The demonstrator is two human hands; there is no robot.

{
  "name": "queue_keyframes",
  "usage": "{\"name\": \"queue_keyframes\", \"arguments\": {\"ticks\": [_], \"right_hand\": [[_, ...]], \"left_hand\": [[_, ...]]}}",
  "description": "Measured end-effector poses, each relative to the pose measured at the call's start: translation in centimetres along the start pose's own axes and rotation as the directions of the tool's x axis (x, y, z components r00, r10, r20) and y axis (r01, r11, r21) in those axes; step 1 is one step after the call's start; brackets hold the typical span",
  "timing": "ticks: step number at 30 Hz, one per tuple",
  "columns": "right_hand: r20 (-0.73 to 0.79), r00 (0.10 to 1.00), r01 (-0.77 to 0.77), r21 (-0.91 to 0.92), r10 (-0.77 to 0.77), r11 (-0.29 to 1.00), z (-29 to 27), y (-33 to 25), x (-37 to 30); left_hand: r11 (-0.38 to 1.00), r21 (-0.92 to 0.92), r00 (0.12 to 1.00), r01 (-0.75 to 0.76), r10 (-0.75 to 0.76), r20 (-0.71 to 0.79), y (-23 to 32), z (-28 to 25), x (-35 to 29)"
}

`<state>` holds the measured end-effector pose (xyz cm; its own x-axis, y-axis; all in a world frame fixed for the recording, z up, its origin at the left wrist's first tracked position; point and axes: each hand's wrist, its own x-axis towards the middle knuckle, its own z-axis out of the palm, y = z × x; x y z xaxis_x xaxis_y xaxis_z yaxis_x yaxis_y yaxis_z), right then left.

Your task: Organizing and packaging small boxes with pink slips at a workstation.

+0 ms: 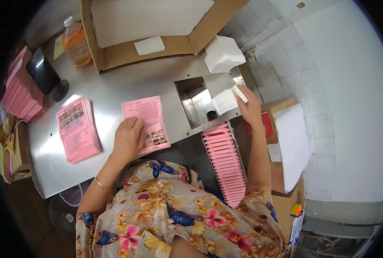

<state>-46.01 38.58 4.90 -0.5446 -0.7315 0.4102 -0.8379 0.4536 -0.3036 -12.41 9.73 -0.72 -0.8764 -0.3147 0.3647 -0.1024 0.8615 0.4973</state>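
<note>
From the head camera, the person sits at a metal tabletop (114, 92). The left hand (127, 137) lies palm down with fingers loosely curled on a single pink leaflet (146, 122) near the front edge of the tabletop; it presses the sheet flat rather than gripping it. The right hand (249, 107) is raised at the right edge, pinching a small white packet (239, 93) between thumb and fingers, next to a white slip of paper (223, 102) and the rectangular slot (196, 101) sunk in the tabletop.

To the left of the leaflet, a stack of pink leaflets (77, 129) sits toward the left edge. Below the slot, a row of folded pink leaflets (226, 163) runs down a chute at the front right corner. A cardboard box (127, 53) lies along the back edge, with a bottle of orange drink (75, 43) at the back left corner.

The work in hand looks like pairing the packet with the leaflet. Bringing the two together would likely call for the left hand holding the sheet steady.

The left forearm comes up straight from the lower edge; the right arm stretches well outward, wrist bent.
</note>
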Motion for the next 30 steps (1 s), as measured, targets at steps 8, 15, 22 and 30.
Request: {"name": "queue_keyframes", "arguments": {"ticks": [8, 15, 22, 30], "right_hand": [[-0.212, 0.946, 0.209, -0.187, -0.247, 0.960, 1.3, -6.6, -0.2], [0.089, 0.803, 0.575, 0.145, -0.589, 0.806, 10.0, -15.6, -2.9], [0.185, 0.874, 0.481, -0.210, -0.449, 0.851, 16.9, -17.0, 2.3], [0.310, 0.934, 0.212, -0.083, -0.177, 0.974, 12.3, -10.4, -0.5]], "left_hand": [[0.989, 0.088, 0.986, -0.117, 0.105, 0.127, -1.0, -1.0, -1.9], [0.973, 0.146, 0.980, -0.178, 0.162, 0.115, 1.2, 4.0, 2.3], [0.986, 0.101, 0.990, -0.136, 0.139, -0.021, 3.8, 2.9, 4.2], [0.989, 0.081, 0.949, 0.127, -0.097, -0.301, -4.5, -7.0, -3.1]]}}
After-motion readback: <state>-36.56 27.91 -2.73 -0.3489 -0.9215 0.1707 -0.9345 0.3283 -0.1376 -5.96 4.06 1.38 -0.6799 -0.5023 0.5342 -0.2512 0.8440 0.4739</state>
